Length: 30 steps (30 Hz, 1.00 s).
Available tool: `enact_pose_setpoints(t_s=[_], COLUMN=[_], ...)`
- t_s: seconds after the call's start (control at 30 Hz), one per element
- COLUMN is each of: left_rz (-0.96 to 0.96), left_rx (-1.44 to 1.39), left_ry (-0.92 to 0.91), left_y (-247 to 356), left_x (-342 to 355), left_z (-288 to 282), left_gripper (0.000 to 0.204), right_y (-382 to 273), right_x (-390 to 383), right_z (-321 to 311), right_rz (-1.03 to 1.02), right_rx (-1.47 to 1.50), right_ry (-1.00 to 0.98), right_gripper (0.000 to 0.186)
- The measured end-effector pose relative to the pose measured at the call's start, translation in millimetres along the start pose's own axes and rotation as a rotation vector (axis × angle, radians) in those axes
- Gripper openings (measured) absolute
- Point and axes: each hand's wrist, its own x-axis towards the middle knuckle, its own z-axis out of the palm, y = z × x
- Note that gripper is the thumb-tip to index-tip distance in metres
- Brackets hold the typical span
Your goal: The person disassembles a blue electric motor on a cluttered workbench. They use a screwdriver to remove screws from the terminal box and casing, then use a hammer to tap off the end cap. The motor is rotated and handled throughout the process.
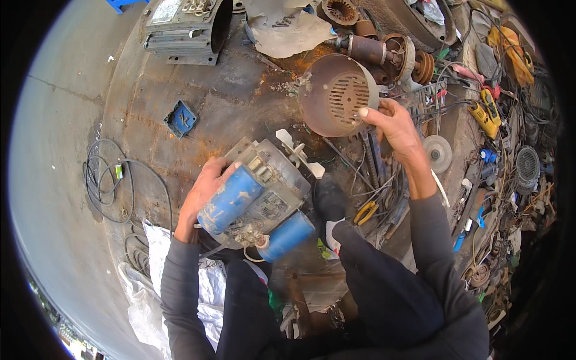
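Observation:
My left hand [207, 186] is closed on the left side of a dusty electric motor [271, 207], which is tilted between my knees. Two blue cylinders that look like capacitors, one on the left [231, 199] and one lower right [288, 236], sit on its side. A pale cooling fan [294, 150] shows at its far end. Beyond it, my right hand [396, 129] pinches the rim of a round metal fan cover [318, 99], thumb inside and fingers outside. Slots in the cover's end face show, and the cover is apart from the motor.
A small blue box lid [180, 119] holding small parts lies on the rusty metal surface. Black cable [108, 174] is coiled at left. A ribbed motor housing [186, 30] and a rotor [367, 49] lie at the back. Yellow-handled pliers [366, 212], a multimeter [483, 119] and scrap crowd the right.

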Motion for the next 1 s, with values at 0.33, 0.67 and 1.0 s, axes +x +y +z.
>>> enact_pose_setpoints(t_s=[0.33,0.67,1.0], left_rz=[-0.118,-0.161,-0.267], left_rx=[-1.064,-0.377,-0.268], left_ry=[0.041,0.667,0.91], left_y=[-94.7,-75.5,-65.6], left_x=[-22.4,-101.0,-250.4], left_z=[-12.4,-20.3,108.8], left_gripper=[0.055,0.026,0.014], right_y=[67.2,92.4,83.0], right_x=[36.7,-0.8,-46.4], right_z=[-8.5,-4.5,108.7], right_rz=[0.071,0.137,-0.085], right_rx=[0.13,-0.18,-0.27], right_ry=[-0.056,0.326,-0.261], right_gripper=[0.055,0.029,0.045])
